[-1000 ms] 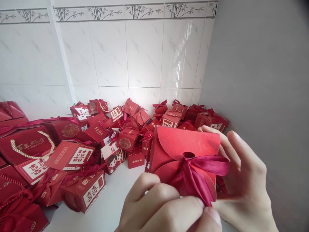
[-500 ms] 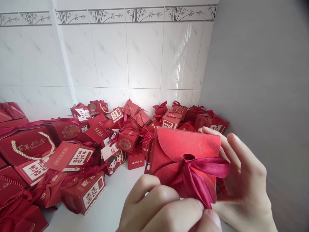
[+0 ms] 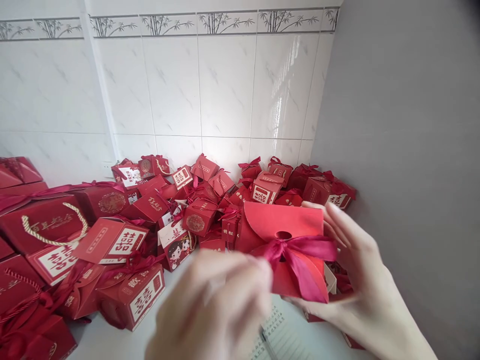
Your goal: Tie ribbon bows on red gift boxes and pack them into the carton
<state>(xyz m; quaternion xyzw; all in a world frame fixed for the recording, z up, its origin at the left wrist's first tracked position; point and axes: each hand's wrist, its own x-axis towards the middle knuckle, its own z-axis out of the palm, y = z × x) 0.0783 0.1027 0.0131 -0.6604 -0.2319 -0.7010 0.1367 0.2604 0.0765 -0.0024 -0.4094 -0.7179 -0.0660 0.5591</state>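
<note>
A red gift box [image 3: 300, 220] with a curved tuck flap and a round hole is held up at centre right. My right hand [image 3: 360, 270] grips it from the right, thumb underneath and fingers along its far side. A dark-red satin ribbon [image 3: 300, 270] is tied in a bow across the front, one loop pointing right and a tail hanging down. At the bow's left side is my left hand [image 3: 217, 300], smeared by motion. Its fingers are curled, with the tips pinched on the ribbon's left part; they hide the box's lower left.
Many red boxes with ribbons and cord handles are heaped along the tiled wall [image 3: 225, 85], including a large box [image 3: 41, 215] at left. A lined notebook [image 3: 285, 335] with a pen [image 3: 267, 342] lies on the white table [image 3: 123, 345]. A grey wall [image 3: 405, 125] bounds the right.
My left hand has moved left and up from the hanging ribbon tails to the bow's left side. The box has shifted slightly left, and the notebook has come into sight.
</note>
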